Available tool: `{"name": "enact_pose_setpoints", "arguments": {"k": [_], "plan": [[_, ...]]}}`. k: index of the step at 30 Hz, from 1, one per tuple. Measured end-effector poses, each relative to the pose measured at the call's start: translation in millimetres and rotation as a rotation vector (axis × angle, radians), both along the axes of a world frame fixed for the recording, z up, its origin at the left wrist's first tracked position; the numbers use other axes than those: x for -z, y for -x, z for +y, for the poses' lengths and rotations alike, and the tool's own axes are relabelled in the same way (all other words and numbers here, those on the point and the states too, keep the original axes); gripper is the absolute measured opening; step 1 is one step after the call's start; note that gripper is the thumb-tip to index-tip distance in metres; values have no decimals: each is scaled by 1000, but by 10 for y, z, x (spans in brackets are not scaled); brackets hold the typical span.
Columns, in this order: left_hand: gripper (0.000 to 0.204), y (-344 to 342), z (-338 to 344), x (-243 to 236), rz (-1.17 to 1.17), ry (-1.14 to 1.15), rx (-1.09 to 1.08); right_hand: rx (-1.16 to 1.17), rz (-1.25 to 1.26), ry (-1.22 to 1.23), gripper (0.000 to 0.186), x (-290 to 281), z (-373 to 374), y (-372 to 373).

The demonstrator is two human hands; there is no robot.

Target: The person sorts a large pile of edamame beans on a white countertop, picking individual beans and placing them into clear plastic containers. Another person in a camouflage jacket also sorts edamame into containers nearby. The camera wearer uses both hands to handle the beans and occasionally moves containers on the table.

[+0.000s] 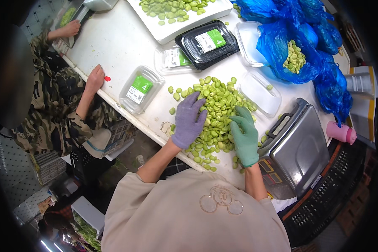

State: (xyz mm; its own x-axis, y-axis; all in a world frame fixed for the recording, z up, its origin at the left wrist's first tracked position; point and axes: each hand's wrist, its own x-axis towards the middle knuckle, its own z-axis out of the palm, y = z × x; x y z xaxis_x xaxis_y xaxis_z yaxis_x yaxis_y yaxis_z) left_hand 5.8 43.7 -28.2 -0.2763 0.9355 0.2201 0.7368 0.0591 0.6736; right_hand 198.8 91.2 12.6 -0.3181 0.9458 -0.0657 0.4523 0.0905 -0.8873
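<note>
A heap of shelled green broad beans (pixel 218 101) lies on the white table in front of me. My left hand (pixel 189 119), in a purple glove, rests against the heap's left side, its fingers stretched out and slightly apart. At the right side is my right hand (pixel 244 136) in a green glove, thumb and fingers apart, touching the beans' edge. Neither hand visibly grips a bean, though the undersides of the fingers are hidden. Beyond my left hand stands a clear lidded tub (pixel 141 89) with a green and white label. An uncovered clear plastic tray (pixel 260 93) sits beyond my right hand.
A metal scale (pixel 296 145) stands close on my right. Farther off are a black lidded tray (pixel 207 44), a white bin (pixel 166 31) of beans and blue bags (pixel 290 50). Another person's hand (pixel 96 79) rests at the table's left edge. A pink bottle (pixel 341 133) lies far right.
</note>
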Motion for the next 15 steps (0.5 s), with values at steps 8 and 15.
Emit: {"name": "enact_pose_setpoints", "arguments": {"k": [8,15], "plan": [[25,-263,-141,-361,-326,-78,60,4,269,367,20,-311,-5,-37],[21,-443,-154,-433,-575,14,95,-8,236,316,21,-312,-43,-45]]}}
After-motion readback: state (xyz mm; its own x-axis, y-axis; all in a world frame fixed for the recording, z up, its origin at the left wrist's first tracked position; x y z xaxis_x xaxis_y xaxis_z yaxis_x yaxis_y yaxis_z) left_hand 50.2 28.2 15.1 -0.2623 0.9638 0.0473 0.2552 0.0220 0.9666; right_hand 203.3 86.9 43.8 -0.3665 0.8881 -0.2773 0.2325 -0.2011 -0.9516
